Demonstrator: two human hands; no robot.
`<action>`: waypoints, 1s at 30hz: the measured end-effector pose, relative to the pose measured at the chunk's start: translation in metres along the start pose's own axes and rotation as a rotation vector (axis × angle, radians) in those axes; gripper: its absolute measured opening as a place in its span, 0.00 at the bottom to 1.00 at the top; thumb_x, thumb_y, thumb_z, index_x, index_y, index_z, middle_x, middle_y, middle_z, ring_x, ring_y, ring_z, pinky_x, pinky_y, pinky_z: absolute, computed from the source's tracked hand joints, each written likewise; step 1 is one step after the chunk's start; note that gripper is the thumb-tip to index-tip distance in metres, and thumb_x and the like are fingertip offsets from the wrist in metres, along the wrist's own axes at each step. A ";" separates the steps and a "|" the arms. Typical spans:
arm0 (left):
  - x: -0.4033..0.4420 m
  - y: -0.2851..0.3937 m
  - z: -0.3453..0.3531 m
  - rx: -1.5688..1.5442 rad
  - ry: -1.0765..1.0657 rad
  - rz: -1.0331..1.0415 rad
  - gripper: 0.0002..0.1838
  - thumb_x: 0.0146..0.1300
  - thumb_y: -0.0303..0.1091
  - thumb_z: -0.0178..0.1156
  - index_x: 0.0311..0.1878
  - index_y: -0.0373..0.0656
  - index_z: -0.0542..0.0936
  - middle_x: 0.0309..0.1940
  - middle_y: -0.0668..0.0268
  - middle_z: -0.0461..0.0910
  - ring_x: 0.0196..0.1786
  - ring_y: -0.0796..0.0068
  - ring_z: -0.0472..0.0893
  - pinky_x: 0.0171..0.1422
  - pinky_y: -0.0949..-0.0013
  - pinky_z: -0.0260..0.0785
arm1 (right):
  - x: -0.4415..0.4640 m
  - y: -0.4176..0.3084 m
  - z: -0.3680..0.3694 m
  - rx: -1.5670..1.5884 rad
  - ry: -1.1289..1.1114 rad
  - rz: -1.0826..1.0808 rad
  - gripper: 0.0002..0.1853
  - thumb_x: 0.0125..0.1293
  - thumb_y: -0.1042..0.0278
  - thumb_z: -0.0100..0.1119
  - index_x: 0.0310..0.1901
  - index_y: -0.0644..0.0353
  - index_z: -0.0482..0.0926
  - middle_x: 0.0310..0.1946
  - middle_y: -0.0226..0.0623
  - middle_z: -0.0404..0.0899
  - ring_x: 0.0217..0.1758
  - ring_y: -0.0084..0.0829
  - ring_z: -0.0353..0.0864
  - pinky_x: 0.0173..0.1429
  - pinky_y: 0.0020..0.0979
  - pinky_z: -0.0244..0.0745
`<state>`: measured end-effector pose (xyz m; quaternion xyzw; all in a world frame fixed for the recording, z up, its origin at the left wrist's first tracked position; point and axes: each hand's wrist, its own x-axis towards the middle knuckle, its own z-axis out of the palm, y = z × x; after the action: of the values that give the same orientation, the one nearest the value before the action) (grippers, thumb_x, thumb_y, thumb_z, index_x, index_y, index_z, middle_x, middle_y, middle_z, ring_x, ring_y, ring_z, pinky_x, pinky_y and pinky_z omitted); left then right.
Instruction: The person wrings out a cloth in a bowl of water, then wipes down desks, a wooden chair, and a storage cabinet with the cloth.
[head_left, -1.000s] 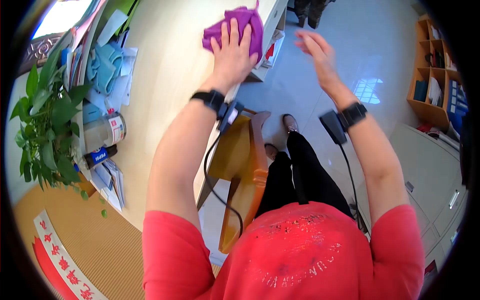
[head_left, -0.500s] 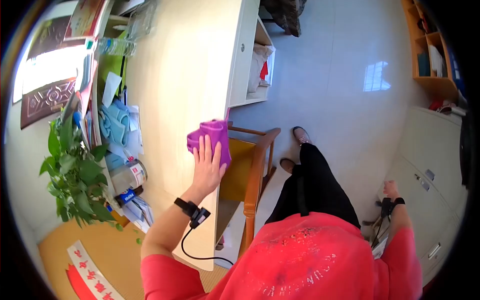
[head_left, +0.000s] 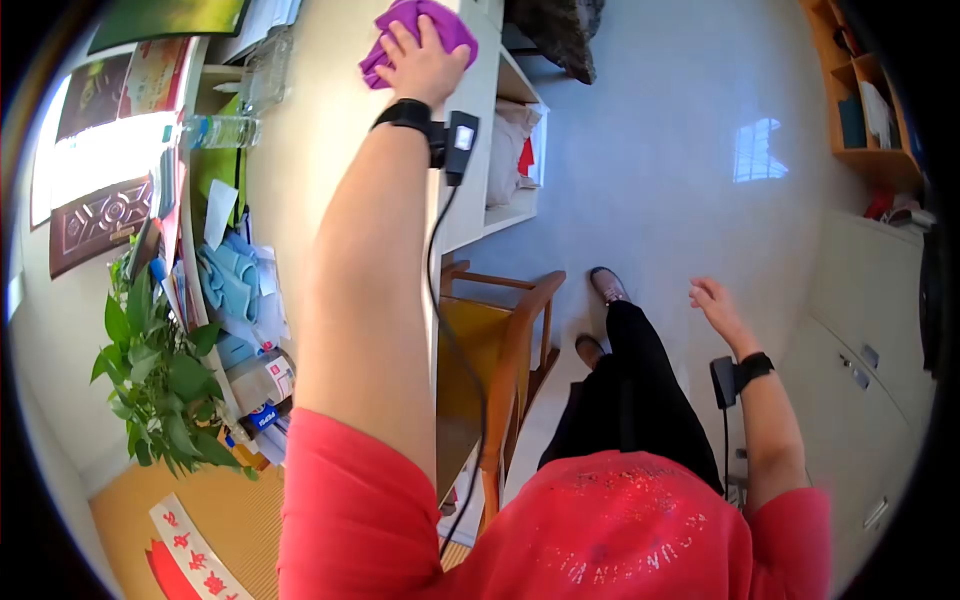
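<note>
My left hand [head_left: 426,68] lies flat with spread fingers on a crumpled purple cloth [head_left: 455,30], pressing it against the pale desk top [head_left: 330,90] near its far right edge. The cloth bunches up around the fingertips, and part of it is under the palm. Over the floor beside my legs, my right hand [head_left: 722,312] hangs in the air with loosely bent fingers, slightly apart, and nothing in it. Each wrist wears a black strap with a small cabled device.
Along the desk's left side are a water bottle [head_left: 222,131], a light blue cloth [head_left: 230,272], papers and a leafy plant [head_left: 150,370]. A wooden chair [head_left: 525,330] stands against the desk. Grey cabinets [head_left: 850,330] are at the right.
My left hand has slid the purple cloth forward along the desk, away from my body, and the arm is now stretched out. My right hand has swung forward and to the left.
</note>
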<state>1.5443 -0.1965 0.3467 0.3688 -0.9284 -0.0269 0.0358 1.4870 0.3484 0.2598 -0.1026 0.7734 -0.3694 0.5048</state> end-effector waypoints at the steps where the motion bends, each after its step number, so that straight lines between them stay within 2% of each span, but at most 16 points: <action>1: -0.001 -0.001 0.015 0.050 0.102 -0.034 0.42 0.59 0.59 0.49 0.72 0.47 0.49 0.72 0.45 0.40 0.73 0.41 0.38 0.68 0.32 0.35 | -0.005 0.004 0.001 0.024 0.007 0.006 0.21 0.63 0.60 0.53 0.51 0.68 0.73 0.35 0.37 0.79 0.36 0.26 0.78 0.44 0.30 0.73; 2: -0.009 -0.002 0.005 0.160 0.136 0.017 0.41 0.58 0.59 0.52 0.70 0.46 0.56 0.70 0.47 0.49 0.72 0.46 0.48 0.68 0.38 0.44 | -0.006 0.021 -0.006 0.003 0.020 0.006 0.20 0.63 0.60 0.54 0.50 0.68 0.73 0.34 0.37 0.79 0.35 0.25 0.78 0.42 0.28 0.73; 5: -0.072 -0.006 -0.010 -0.009 0.103 0.169 0.36 0.62 0.54 0.48 0.70 0.48 0.55 0.71 0.48 0.45 0.73 0.45 0.43 0.69 0.35 0.38 | -0.019 0.092 -0.046 -0.046 0.054 0.054 0.17 0.63 0.61 0.54 0.46 0.68 0.75 0.27 0.34 0.78 0.28 0.23 0.77 0.33 0.25 0.73; 7: -0.126 -0.020 -0.027 -0.004 0.040 0.150 0.35 0.64 0.55 0.47 0.70 0.49 0.56 0.72 0.50 0.45 0.73 0.48 0.45 0.69 0.36 0.41 | -0.030 0.164 -0.084 -0.110 0.073 0.258 0.15 0.62 0.63 0.53 0.42 0.68 0.76 0.24 0.34 0.77 0.24 0.24 0.76 0.27 0.25 0.70; 10: -0.203 -0.080 -0.037 0.028 0.008 0.015 0.32 0.63 0.47 0.50 0.69 0.48 0.58 0.72 0.51 0.46 0.73 0.49 0.45 0.70 0.39 0.39 | -0.072 0.171 -0.127 -0.288 0.087 0.534 0.17 0.62 0.59 0.50 0.46 0.63 0.74 0.27 0.35 0.77 0.21 0.25 0.76 0.22 0.28 0.67; 13: -0.301 -0.141 -0.053 -0.040 0.057 -0.171 0.30 0.64 0.41 0.50 0.68 0.44 0.60 0.70 0.45 0.47 0.72 0.47 0.48 0.73 0.49 0.39 | -0.085 0.161 -0.148 -0.279 0.185 0.601 0.17 0.62 0.58 0.48 0.46 0.62 0.74 0.27 0.34 0.77 0.23 0.25 0.76 0.22 0.29 0.66; 16: -0.417 -0.186 -0.056 0.119 0.035 -0.449 0.30 0.66 0.42 0.48 0.68 0.40 0.58 0.69 0.41 0.47 0.71 0.43 0.48 0.73 0.51 0.40 | -0.077 0.136 -0.144 -0.240 0.248 0.579 0.18 0.63 0.58 0.47 0.46 0.64 0.74 0.29 0.34 0.77 0.28 0.26 0.78 0.25 0.29 0.66; 17: -0.450 -0.194 -0.053 0.103 0.032 -0.585 0.30 0.68 0.46 0.44 0.69 0.42 0.57 0.70 0.42 0.46 0.72 0.44 0.47 0.72 0.48 0.41 | -0.069 0.128 -0.139 -0.252 0.236 0.553 0.18 0.63 0.58 0.47 0.47 0.64 0.74 0.30 0.34 0.78 0.28 0.25 0.78 0.25 0.29 0.66; 19: -0.464 -0.181 -0.052 0.146 -0.065 -0.884 0.31 0.69 0.50 0.40 0.70 0.44 0.54 0.71 0.44 0.43 0.72 0.43 0.46 0.71 0.42 0.41 | -0.055 0.091 -0.118 -0.275 0.193 0.486 0.19 0.64 0.58 0.47 0.48 0.64 0.74 0.31 0.34 0.78 0.29 0.24 0.78 0.26 0.27 0.66; 21: -0.428 -0.164 -0.051 0.167 -0.139 -1.108 0.32 0.69 0.51 0.39 0.71 0.45 0.53 0.71 0.46 0.41 0.72 0.43 0.46 0.70 0.40 0.40 | -0.040 0.048 -0.082 -0.311 0.142 0.408 0.19 0.64 0.59 0.48 0.48 0.65 0.74 0.31 0.35 0.79 0.29 0.24 0.78 0.28 0.27 0.68; 22: -0.404 -0.163 -0.052 0.185 -0.164 -0.988 0.32 0.68 0.51 0.38 0.71 0.45 0.53 0.72 0.46 0.41 0.73 0.43 0.43 0.71 0.39 0.38 | -0.029 0.038 -0.072 -0.341 0.116 0.373 0.19 0.64 0.60 0.48 0.49 0.66 0.74 0.31 0.36 0.79 0.29 0.24 0.78 0.29 0.27 0.70; 23: -0.406 -0.212 -0.006 0.506 -0.178 -0.514 0.33 0.68 0.52 0.38 0.71 0.44 0.53 0.72 0.46 0.40 0.73 0.45 0.40 0.71 0.40 0.32 | -0.013 0.040 -0.062 -0.313 0.079 0.301 0.18 0.64 0.61 0.49 0.49 0.67 0.75 0.31 0.37 0.79 0.29 0.25 0.78 0.31 0.28 0.72; 24: -0.345 -0.161 -0.031 0.031 0.044 -0.578 0.33 0.68 0.52 0.40 0.70 0.43 0.55 0.72 0.47 0.40 0.74 0.45 0.38 0.72 0.41 0.27 | 0.002 0.042 -0.052 -0.288 0.043 0.228 0.18 0.64 0.63 0.49 0.49 0.68 0.75 0.31 0.38 0.79 0.29 0.26 0.78 0.33 0.28 0.74; 25: -0.305 -0.148 -0.030 0.048 0.058 -0.409 0.32 0.68 0.50 0.39 0.70 0.42 0.54 0.72 0.46 0.42 0.74 0.45 0.39 0.74 0.46 0.28 | 0.014 0.038 -0.043 -0.288 0.005 0.162 0.18 0.64 0.63 0.50 0.48 0.69 0.75 0.31 0.39 0.79 0.29 0.26 0.78 0.34 0.29 0.74; 27: -0.230 -0.103 -0.030 0.004 0.021 -0.298 0.33 0.67 0.53 0.41 0.71 0.47 0.54 0.72 0.49 0.40 0.74 0.45 0.38 0.71 0.38 0.31 | 0.033 0.022 -0.024 -0.292 -0.080 0.021 0.18 0.64 0.64 0.50 0.48 0.70 0.75 0.32 0.41 0.79 0.29 0.27 0.78 0.36 0.29 0.75; 30: -0.179 -0.044 -0.025 -0.059 0.080 -0.128 0.32 0.67 0.55 0.41 0.70 0.51 0.57 0.72 0.51 0.44 0.74 0.47 0.41 0.70 0.36 0.34 | 0.052 -0.022 -0.002 -0.445 -0.170 -0.094 0.18 0.63 0.63 0.51 0.48 0.71 0.75 0.32 0.41 0.79 0.29 0.28 0.78 0.36 0.29 0.75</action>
<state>1.7066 -0.1064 0.3602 0.4271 -0.8995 -0.0418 0.0819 1.4565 0.3059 0.2386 -0.2781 0.7848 -0.2030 0.5153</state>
